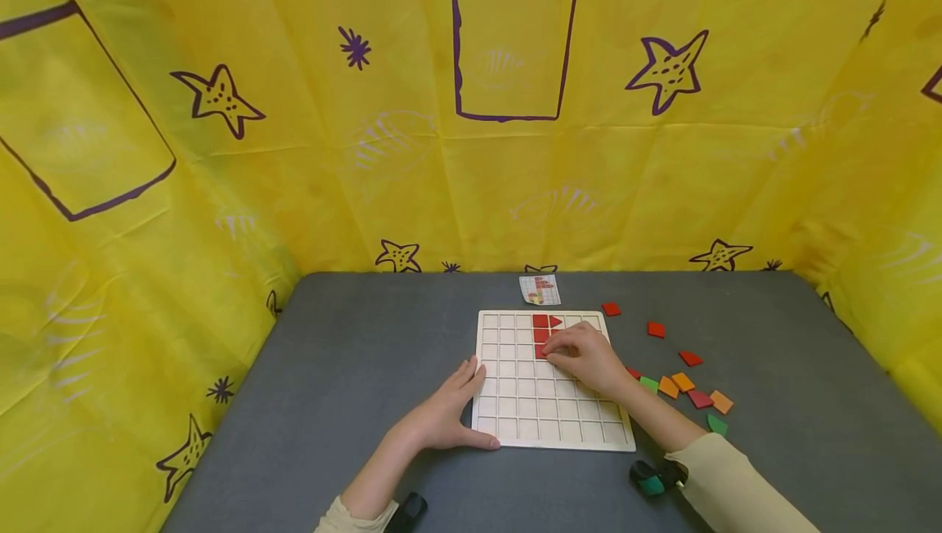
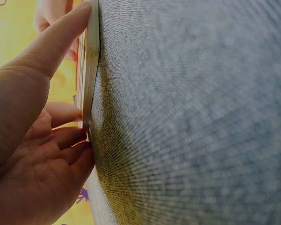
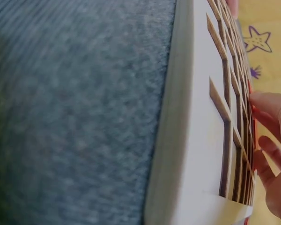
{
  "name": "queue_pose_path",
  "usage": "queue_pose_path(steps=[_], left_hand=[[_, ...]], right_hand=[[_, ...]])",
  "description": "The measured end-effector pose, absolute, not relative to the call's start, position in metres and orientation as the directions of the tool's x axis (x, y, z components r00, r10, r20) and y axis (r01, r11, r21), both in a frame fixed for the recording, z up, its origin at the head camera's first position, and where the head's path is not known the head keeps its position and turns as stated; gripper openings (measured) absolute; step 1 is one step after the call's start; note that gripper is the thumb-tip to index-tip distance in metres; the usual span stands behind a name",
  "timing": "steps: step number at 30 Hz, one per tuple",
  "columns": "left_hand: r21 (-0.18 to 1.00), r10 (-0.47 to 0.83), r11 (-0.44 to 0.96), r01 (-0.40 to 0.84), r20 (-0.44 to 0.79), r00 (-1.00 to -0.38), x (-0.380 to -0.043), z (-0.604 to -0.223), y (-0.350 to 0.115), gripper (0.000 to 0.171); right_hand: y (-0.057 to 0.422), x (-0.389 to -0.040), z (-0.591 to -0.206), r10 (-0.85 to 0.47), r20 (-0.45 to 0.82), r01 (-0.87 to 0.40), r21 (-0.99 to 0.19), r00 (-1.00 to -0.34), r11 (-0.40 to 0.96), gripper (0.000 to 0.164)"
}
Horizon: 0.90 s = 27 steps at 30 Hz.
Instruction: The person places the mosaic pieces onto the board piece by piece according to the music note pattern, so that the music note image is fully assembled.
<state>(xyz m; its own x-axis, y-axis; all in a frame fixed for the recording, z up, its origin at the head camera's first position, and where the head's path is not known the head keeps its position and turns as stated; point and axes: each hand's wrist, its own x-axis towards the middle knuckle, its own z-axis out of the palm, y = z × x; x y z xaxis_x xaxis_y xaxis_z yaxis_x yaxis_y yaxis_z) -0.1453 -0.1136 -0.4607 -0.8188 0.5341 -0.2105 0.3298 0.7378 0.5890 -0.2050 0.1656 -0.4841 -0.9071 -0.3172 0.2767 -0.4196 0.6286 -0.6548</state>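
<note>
A pale wooden grid board point(image 1: 508, 406) lies on the grey table. Near its top, red square tiles point(image 1: 540, 321) fill cells in one column, with a red triangular tile point(image 1: 555, 321) beside the uppermost. My right hand point(image 1: 589, 360) reaches over the board, thumb and bent fingertips together at a red tile point(image 1: 540, 351) in the third row; the fingers partly cover it. In the right wrist view, fingertips meet red at the board's surface. My left hand point(image 1: 444, 414) rests against the lower left corner, fingers along the side and straight thumb point(image 2: 61, 40) on the front edge.
Loose tiles lie right of the board: red point(image 1: 657, 329), orange point(image 1: 721, 401) and green point(image 1: 717, 423) ones, some partly behind my right forearm. A small printed pattern card point(image 1: 540, 289) lies behind the board. A yellow patterned cloth point(image 1: 500, 181) hangs around the table.
</note>
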Motion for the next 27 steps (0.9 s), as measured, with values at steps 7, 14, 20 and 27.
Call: queue_pose_path(steps=[7,14,20,27], left_hand=[[0.589,0.535,0.737,0.331,-0.208,-0.819,-0.146,-0.461,-0.114,0.110],[0.582,0.540,0.738,0.341,-0.207,-0.816,-0.145,-0.461,-0.113,0.110],[0.584,0.536,0.740,0.333,-0.214,-0.817,-0.145,-0.461,-0.113,0.111],[0.589,0.536,0.738,0.329,-0.216,-0.816,-0.145,-0.461,-0.114,0.110]], right_hand=[[0.168,-0.202,-0.483,-0.321,0.296,-0.436,-0.652,-0.899,0.620,0.010],[0.177,-0.199,-0.481,-0.271,0.263,-0.376,-0.706,-0.926,0.601,0.011],[0.194,-0.198,-0.469,-0.150,0.137,-0.200,-0.781,-0.979,0.592,0.020],[0.230,-0.200,-0.465,-0.032,0.102,-0.100,-0.790,-0.994,0.605,0.032]])
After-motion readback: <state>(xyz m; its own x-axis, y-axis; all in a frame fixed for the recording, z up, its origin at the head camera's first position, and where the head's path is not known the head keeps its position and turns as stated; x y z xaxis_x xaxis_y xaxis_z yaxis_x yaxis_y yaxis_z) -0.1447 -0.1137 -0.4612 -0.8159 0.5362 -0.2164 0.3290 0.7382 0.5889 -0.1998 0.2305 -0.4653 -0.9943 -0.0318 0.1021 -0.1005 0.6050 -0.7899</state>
